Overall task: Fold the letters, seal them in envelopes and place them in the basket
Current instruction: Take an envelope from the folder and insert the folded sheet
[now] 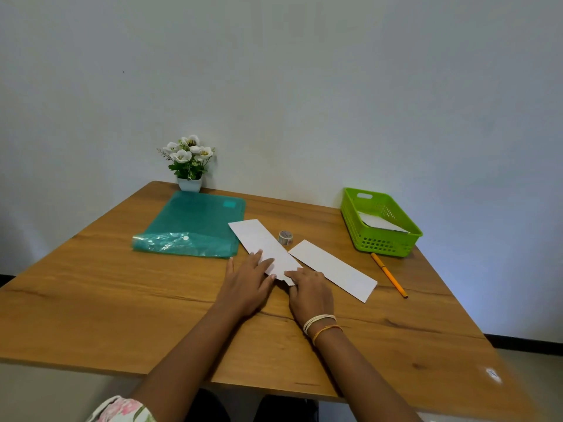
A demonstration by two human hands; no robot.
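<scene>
A long white envelope (259, 242) lies slanted in the middle of the wooden table (122, 300). My left hand (249, 278) presses flat on its near end. At the envelope's near corner my right hand (307, 287) pinches the edge, fingers closed on it. A second white folded paper (335, 269) lies apart to the right. The green basket (393, 242) stands at the back right with a white envelope (380, 223) inside. A small roll of tape (285, 237) sits between the two papers.
A teal plastic folder (192, 226) lies at the back left, and a pot of white flowers (189, 161) stands behind it by the wall. An orange pen (389, 275) lies in front of the basket. The table's near edge is close to my body.
</scene>
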